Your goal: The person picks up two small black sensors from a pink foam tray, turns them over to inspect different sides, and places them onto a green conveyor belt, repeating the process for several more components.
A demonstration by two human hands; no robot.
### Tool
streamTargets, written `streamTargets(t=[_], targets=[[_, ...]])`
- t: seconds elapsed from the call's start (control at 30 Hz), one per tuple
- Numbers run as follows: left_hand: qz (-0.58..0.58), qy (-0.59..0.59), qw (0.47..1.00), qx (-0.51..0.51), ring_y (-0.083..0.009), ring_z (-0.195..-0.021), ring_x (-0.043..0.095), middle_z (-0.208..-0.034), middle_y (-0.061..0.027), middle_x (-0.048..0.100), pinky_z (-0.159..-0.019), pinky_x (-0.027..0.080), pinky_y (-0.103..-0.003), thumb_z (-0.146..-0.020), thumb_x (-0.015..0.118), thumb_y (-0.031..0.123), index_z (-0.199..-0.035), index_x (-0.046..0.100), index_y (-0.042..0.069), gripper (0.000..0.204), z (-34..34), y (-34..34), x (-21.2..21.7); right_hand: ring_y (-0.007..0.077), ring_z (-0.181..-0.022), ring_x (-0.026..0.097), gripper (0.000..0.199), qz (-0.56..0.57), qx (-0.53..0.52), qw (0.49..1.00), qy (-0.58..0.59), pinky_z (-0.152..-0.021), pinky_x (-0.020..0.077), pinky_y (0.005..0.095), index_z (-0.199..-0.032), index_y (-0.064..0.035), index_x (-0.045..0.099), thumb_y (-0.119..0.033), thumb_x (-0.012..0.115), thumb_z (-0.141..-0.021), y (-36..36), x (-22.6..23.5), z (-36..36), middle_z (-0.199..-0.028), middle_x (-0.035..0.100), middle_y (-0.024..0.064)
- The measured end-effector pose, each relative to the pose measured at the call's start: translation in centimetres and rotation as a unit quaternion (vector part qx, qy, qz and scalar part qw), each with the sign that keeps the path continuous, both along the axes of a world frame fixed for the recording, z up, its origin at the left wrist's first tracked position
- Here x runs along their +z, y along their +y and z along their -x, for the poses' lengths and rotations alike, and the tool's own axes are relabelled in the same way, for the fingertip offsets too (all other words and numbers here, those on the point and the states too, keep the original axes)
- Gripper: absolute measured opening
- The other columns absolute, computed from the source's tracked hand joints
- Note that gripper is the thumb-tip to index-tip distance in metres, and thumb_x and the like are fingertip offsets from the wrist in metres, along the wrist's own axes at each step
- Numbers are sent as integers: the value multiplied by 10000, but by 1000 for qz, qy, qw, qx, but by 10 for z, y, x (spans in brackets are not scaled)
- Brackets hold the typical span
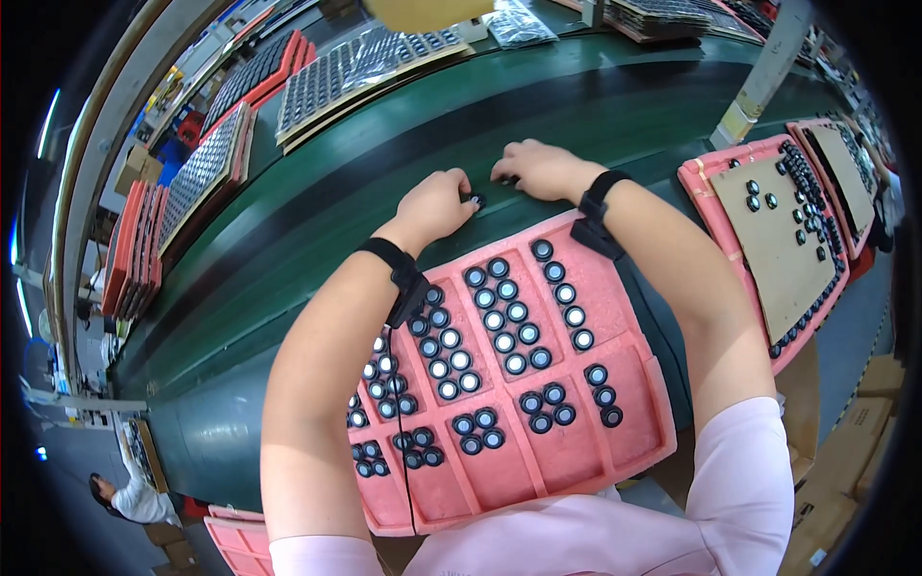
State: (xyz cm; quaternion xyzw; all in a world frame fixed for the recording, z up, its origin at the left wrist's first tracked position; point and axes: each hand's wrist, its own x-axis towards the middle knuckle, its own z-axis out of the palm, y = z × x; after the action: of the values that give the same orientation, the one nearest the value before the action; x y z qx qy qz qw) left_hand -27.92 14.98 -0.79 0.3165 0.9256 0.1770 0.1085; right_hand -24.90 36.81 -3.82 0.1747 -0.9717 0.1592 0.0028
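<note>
Over the green conveyor belt (288, 230), both my arms reach past a pink compartment tray (635, 427). My left hand (430, 207) is closed, thumb and fingertips on a small black round part (476, 200) with a bright spot. To its right, my right hand (549, 173) has its fingers curled around a small dark part (510, 180), mostly hidden by the fingers. In the tray lie several black round parts (516, 363) with silvery centres, set in paired or single rows. My left forearm hides the tray's left side.
At right stands another pink tray (706, 197) with a cardboard sheet (768, 259) and loose black parts on it. Filled trays (365, 77) line the belt's far side, beside stacked red trays (137, 245). A metal post (768, 77) rises at far right. Another person (139, 499) is at lower left.
</note>
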Motion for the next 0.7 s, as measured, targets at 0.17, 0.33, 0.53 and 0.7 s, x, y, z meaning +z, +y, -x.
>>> streamTargets(t=[0.17, 0.33, 0.53, 0.7], targets=[[78, -17, 997, 11, -334, -1000, 631, -1090, -166, 641, -851, 507, -404, -797, 740, 267, -1080, 617, 49, 378, 6, 14, -10, 304, -1051, 545, 298, 20, 0, 999, 36, -919, 465, 384, -1088, -145, 640, -43, 638, -808, -4, 2, -11, -1038, 566, 78], [65, 13, 998, -24, -337, -876, 644, -931, -178, 666, -791, 508, -388, -771, 766, 247, -1066, 609, 4, 414, 14, 2, -16, 299, -1052, 541, 263, 72, -25, 995, 71, -902, 465, 382, -1059, -137, 636, -51, 641, -811, 33, 18, -44, -1047, 559, 80], [-13, -57, 998, 28, -234, -851, 660, -960, -141, 680, -726, 531, -332, -820, 732, 176, -1083, 587, -21, 360, 14, -30, -6, 295, -1067, 531, 263, 38, -90, 995, 10, -915, 450, 390, -1065, -128, 634, -37, 639, -818, 97, 13, -108, -1050, 553, 86], [-290, -274, 908, 129, -133, -802, 645, -1016, -113, 686, -694, 546, -262, -880, 654, 77, -1070, 582, -42, 236, -28, -49, 23, 297, -1072, 531, 265, 20, -124, 992, 8, -922, 447, 389, -1083, -117, 634, -33, 630, -831, 121, 6, -149, -1049, 553, 94]])
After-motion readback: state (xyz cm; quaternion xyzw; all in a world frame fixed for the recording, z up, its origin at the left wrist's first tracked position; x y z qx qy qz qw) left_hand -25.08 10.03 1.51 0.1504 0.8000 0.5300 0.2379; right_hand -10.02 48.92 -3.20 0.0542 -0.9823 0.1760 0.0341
